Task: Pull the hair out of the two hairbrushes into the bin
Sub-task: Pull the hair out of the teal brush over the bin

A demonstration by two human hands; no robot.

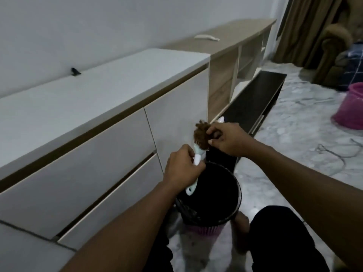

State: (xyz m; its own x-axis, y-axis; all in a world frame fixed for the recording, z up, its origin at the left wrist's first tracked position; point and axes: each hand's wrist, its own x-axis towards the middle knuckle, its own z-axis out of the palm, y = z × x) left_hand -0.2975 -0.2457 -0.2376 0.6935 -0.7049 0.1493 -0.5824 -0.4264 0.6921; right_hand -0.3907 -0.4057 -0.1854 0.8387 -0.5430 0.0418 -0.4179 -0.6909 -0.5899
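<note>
My left hand point(181, 169) grips the handle of a white and pale green hairbrush point(197, 158), head tilted up above the bin. A clump of brown hair point(201, 135) sits on the brush head. My right hand point(228, 139) pinches that clump from the right side. The bin point(234, 209), lined with a black bag and pink at its base, stands on the floor directly below both hands. A second white brush tip point(221, 120) pokes out behind my right hand, mostly hidden.
A white drawer cabinet point(98, 124) runs along the left, very close to the bin. A wooden shelf unit point(235, 61) and a dark board point(255, 99) lie beyond. A pink basket point(351, 107) stands on the marble floor at right. My knees flank the bin.
</note>
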